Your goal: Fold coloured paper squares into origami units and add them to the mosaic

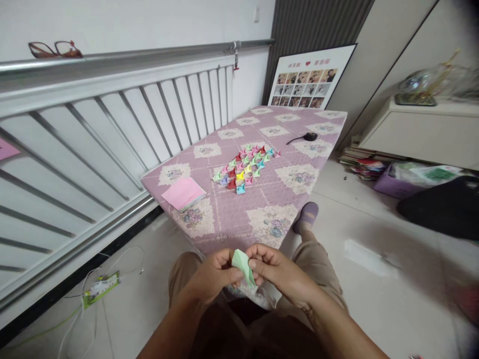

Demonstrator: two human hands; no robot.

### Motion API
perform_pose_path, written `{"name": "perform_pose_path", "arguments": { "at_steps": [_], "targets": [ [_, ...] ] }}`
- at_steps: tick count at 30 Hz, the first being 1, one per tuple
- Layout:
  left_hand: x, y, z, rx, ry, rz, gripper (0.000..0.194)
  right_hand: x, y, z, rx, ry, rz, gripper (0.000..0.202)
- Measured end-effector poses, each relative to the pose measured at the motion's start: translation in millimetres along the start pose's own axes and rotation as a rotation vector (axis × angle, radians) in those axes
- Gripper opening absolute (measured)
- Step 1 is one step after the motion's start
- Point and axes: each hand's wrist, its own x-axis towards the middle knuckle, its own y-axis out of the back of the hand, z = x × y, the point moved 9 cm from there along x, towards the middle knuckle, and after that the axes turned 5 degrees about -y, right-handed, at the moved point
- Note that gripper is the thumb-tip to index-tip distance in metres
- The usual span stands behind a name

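Observation:
A partly folded green paper (243, 267) is held between both hands, just off the table's near edge. My left hand (217, 271) pinches its left side between thumb and fingers. On the right side, the thumb and fingers of my right hand (271, 267) grip the same paper. Several small folded paper pieces (240, 176) in red, green, pink, yellow and blue stand grouped in rows on the flowered tablecloth (262, 199). A stack of square paper sheets (183, 193), pink on top, lies at the table's left side.
A black object with a thin cord (310, 136) lies on the table's far right part. Metal railing (149, 99) runs along the left. A power strip (101, 289) with cables sits on the floor at lower left.

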Motion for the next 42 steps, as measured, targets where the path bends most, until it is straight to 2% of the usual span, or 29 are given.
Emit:
{"name": "perform_pose_path", "arguments": {
  "at_steps": [4, 9, 13, 17, 20, 25, 31, 38, 42],
  "targets": [
    [0, 6.9, 7, -0.071, -0.077, 0.124, 0.019, -5, -1, -14, -0.046, 0.156, 0.058, 0.036],
    [-4, 13.0, 13, -0.125, -0.140, 0.277, 0.015, -16, -2, -23, -0.275, 0.288, 0.207, 0.024],
    [-10, 12.9, 17, -0.122, -0.185, 0.355, 0.015, -25, -6, -32, -0.452, 0.424, 0.330, 0.010],
    [-16, 18.1, 13, -0.045, -0.196, 0.452, 0.018, -30, -9, -37, -0.533, 0.522, 0.429, 0.004],
    [-18, 20.9, 8, 0.013, -0.200, 0.463, 0.018, -35, -11, -42, -0.572, 0.576, 0.470, 0.001],
    [-21, 22.9, 5, 0.027, -0.232, 0.451, 0.016, -42, -18, -50, -0.663, 0.671, 0.475, 0.006],
    [-25, 19.3, 5, 0.020, -0.253, 0.462, 0.015, -50, -20, -55, -0.723, 0.752, 0.523, 0.009],
    [-31, 8.0, 20, 0.065, -0.245, 0.545, 0.016, -57, -21, -57, -0.746, 0.836, 0.600, 0.010],
    [-32, 4.4, 26, 0.026, -0.264, 0.578, 0.017, -57, -23, -56, -0.727, 0.863, 0.588, 0.011]
  ]
}}
